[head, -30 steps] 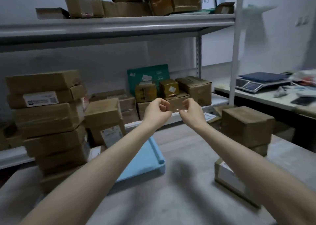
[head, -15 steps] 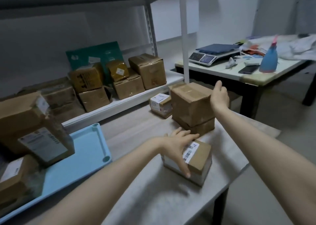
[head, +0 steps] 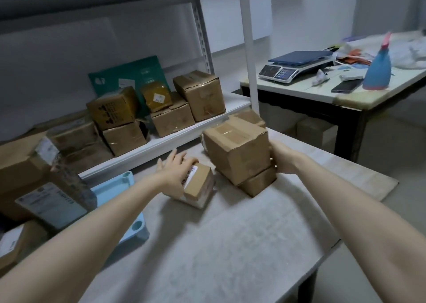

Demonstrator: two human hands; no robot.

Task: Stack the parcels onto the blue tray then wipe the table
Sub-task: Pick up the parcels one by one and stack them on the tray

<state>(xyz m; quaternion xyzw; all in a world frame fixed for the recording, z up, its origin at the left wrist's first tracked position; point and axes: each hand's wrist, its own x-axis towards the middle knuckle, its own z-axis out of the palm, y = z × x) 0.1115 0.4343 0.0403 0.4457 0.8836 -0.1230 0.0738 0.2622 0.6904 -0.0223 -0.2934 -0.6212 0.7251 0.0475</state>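
Parcels lie in two groups about the light blue plastic tray (head: 110, 192). A stack of brown parcels (head: 20, 164) fills its left part, one of them wrapped in clear film with a white label, and others sit on the grey bench (head: 230, 245) to its right.

Just off the tray's right edge is a small brown cardboard parcel (head: 200, 180) with a white barcode label. The left hand (head: 174, 176) grips its label end, fingers spread over the far side. Whether this parcel is lifted off the bench I cannot tell.

Farther right of the tray, a large brown cardboard parcel (head: 235, 148) sits tilted on a flatter brown parcel (head: 259, 183). The right hand (head: 284, 159) holds the large one's right side, fingertips curled in at the seam between the two. Another brown box (head: 249, 117) shows just behind them.

Behind the tray runs a white metal shelf (head: 166, 144) carrying more brown boxes and a dark green flat package (head: 129, 74). Well to the right of the tray, a second table (head: 322, 95) bears a weighing scale (head: 297, 67), a blue cone-shaped bottle (head: 378, 72) and a black phone (head: 348, 86).
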